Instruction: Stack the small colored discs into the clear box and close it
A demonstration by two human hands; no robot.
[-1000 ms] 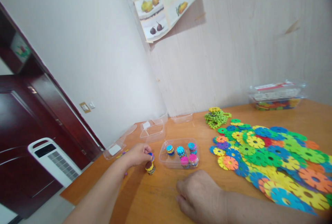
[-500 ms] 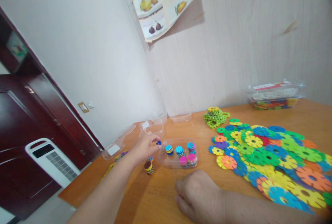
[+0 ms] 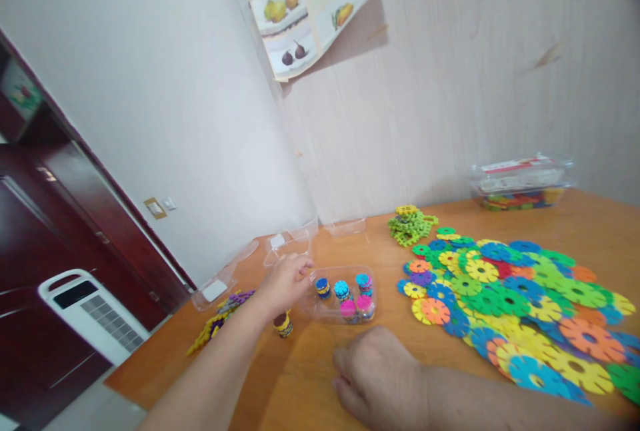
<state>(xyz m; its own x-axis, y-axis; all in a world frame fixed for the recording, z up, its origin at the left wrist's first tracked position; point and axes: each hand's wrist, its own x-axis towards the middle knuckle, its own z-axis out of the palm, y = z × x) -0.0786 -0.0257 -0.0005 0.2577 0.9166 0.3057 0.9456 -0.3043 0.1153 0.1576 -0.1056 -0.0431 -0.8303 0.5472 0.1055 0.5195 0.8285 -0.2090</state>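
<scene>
I'm hovering the left hand (image 3: pixel 285 282) over the left edge of a clear tray (image 3: pixel 327 308), fingers loosely parted, no piece showing between them. The tray is sitting inward from the worktop's (image 3: pixel 310 368) far edge, carrying five small disc stacks (image 3: pixel 342 290); a brown-topped stack (image 3: pixel 283 326) is standing just outside its near left corner. The right hand (image 3: pixel 377 364) is resting, fingers curled closed. I'm judging this as handling stacks; the next move is calling for a gentle pinch.

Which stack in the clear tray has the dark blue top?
The leftmost stack, nearest the left hand. The other four differ: two light-blue-topped stacks and two pink-topped stacks.
</scene>
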